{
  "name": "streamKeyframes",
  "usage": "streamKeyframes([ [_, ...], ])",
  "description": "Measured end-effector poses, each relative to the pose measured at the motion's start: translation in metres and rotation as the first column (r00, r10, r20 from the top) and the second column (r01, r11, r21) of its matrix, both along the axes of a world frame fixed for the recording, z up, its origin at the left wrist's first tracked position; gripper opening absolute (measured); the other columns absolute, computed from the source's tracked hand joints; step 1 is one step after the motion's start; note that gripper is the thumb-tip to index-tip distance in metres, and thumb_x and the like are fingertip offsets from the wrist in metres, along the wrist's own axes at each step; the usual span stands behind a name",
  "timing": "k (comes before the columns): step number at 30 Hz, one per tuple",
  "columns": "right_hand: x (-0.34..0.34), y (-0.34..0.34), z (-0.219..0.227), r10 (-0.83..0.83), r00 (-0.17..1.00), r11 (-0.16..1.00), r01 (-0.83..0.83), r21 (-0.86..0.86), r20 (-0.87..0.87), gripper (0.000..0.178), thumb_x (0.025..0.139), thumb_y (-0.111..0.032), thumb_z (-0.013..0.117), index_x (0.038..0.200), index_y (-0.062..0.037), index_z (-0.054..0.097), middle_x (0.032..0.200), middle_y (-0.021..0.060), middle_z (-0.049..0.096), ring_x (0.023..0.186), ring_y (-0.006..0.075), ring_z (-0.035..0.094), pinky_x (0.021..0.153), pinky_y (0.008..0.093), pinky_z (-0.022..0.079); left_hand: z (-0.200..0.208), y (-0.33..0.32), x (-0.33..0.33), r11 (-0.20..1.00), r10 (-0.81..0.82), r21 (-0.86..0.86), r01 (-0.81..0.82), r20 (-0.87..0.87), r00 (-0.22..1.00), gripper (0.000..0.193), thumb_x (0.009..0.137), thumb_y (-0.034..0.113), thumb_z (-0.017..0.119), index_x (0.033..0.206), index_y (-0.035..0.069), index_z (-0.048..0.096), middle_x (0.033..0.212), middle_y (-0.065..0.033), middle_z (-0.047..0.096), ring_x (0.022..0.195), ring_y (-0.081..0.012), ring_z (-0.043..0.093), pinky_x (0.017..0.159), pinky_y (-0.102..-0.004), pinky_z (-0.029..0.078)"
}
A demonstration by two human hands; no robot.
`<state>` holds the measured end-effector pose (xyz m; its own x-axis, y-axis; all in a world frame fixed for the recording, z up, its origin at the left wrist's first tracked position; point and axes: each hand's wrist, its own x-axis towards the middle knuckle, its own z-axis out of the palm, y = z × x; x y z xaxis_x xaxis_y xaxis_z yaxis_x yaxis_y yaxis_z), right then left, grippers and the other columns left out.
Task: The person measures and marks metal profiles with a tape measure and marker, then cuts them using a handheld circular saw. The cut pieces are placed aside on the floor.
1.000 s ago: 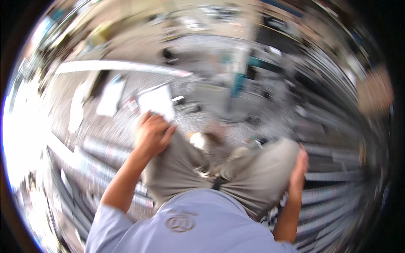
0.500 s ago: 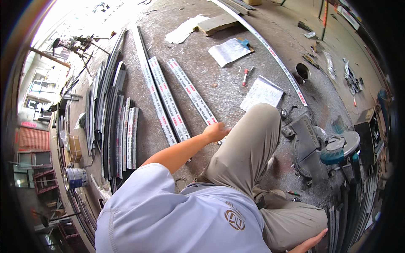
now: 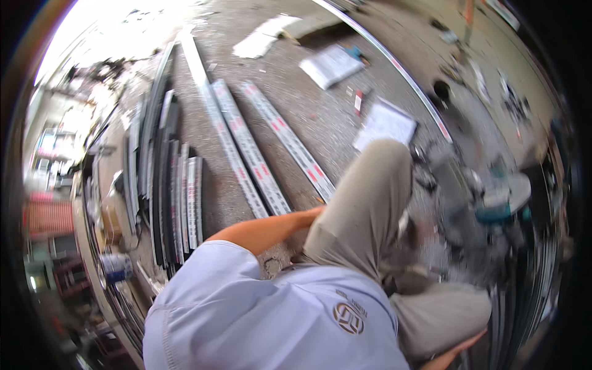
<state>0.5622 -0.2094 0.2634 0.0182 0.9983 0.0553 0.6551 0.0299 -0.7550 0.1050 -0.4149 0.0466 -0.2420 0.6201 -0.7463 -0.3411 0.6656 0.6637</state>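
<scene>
My left arm reaches across to my raised knee. My left hand (image 3: 314,214) is mostly hidden behind that knee, so its fingers do not show. Just beyond it lies the near end of a long metal profile (image 3: 290,140) with printed film. Two similar film-covered profiles, a middle one (image 3: 250,148) and a longer one (image 3: 223,132), lie to its left, their near ends close to my forearm. At the lower right my right hand (image 3: 461,349) rests flat along my folded leg, blurred and partly covered by it, apparently holding nothing.
A stack of dark profiles (image 3: 161,179) lies at the left. Ahead are paper sheets (image 3: 386,125), a red-and-white marker (image 3: 358,103) and a papered board (image 3: 332,66). A miter saw (image 3: 502,196) stands at the right, with a long strip (image 3: 394,61) running toward it.
My left hand has drawn back from the right-hand profile's near end to behind my knee. The whole view has shifted slightly and is blurred. My right hand stays by my leg.
</scene>
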Motion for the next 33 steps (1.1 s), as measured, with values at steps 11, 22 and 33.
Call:
streamKeyframes([
  [11,-0.249,0.036,-0.076,0.613,0.746,0.73,-0.661,-0.172,-0.261,0.061,0.107,-0.046,0.047,0.145,0.0017,0.05,0.15,0.0205,0.046,0.14,0.0279,0.044,0.115,0.0394,0.038,0.091,0.112,-0.01,0.892,-0.451,0.073,0.447,0.045,0.892,0.04,0.098,0.034,0.057,0.115,0.001,0.072,0.116,-0.0221,0.073,0.114,-0.0333,0.068,0.1,-0.0463,0.05],
  [22,-0.132,0.093,-0.128,0.39,0.896,0.824,-0.442,-0.355,-0.21,0.056,0.107,-0.043,0.048,0.141,0.0015,0.053,0.144,0.0202,0.051,0.134,0.0279,0.049,0.112,0.0393,0.041,0.129,0.201,0.003,0.753,-0.653,-0.048,0.656,0.073,0.754,0.045,0.099,0.04,0.054,0.116,0.001,0.071,0.116,-0.0219,0.073,0.115,-0.0325,0.067,0.102,-0.0459,0.049],
  [33,-0.089,0.089,-0.138,0.307,0.909,0.784,-0.409,-0.467,-0.281,0.051,0.107,-0.039,0.049,0.136,0.0012,0.057,0.138,0.0199,0.056,0.129,0.0279,0.054,0.109,0.0392,0.045,0.147,0.219,0.006,0.715,-0.663,-0.148,0.683,0.165,0.73,0.051,0.1,0.046,0.052,0.118,0.001,0.07,0.116,-0.0216,0.073,0.117,-0.0318,0.066,0.104,-0.0455,0.047],
])
